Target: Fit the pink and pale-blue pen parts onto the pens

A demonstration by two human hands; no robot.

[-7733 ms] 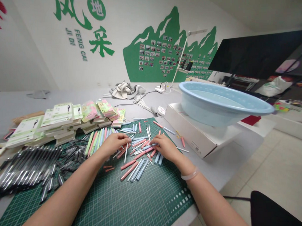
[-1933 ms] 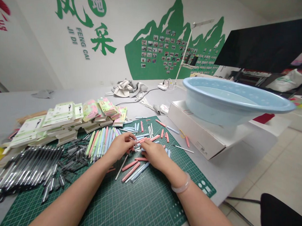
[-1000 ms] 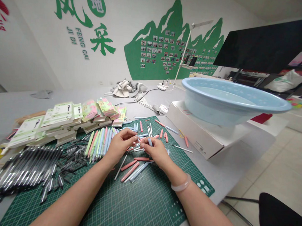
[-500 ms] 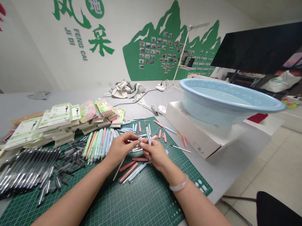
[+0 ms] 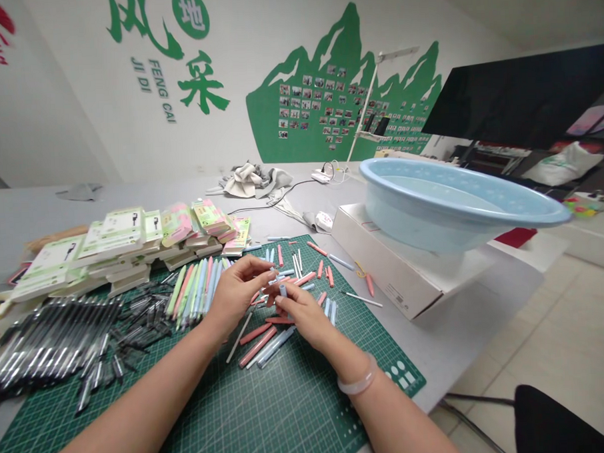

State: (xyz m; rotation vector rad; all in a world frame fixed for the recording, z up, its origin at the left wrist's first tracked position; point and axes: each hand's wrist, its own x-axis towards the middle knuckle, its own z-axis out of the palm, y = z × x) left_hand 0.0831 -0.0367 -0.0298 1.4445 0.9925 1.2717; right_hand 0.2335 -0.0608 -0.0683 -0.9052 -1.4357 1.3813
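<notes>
Over a green cutting mat (image 5: pixel 230 416), my right hand (image 5: pixel 306 313) is closed around a short light-blue pen part (image 5: pixel 283 291), its end showing above the fingers. Just left of it, my left hand (image 5: pixel 242 286) pinches with thumb and index finger; what lies between them is too small to make out. Loose pink pen parts (image 5: pixel 257 345), light-blue pen barrels (image 5: pixel 277 348) and thin white refills (image 5: pixel 297 263) are scattered around both hands. A row of pastel pens (image 5: pixel 197 291) lies beside my left wrist.
Black pens (image 5: pixel 51 337) and dark caps (image 5: pixel 145 310) cover the left of the mat. Stacked small boxes (image 5: pixel 117 241) stand behind them. At the right, a blue basin (image 5: pixel 456 206) rests on a white carton (image 5: pixel 388 263). A black cable (image 5: pixel 271 204) crosses the table.
My right hand has shifted a little left and down, uncovering blue pen parts at its right. My left hand has moved only slightly and stays close to it.
</notes>
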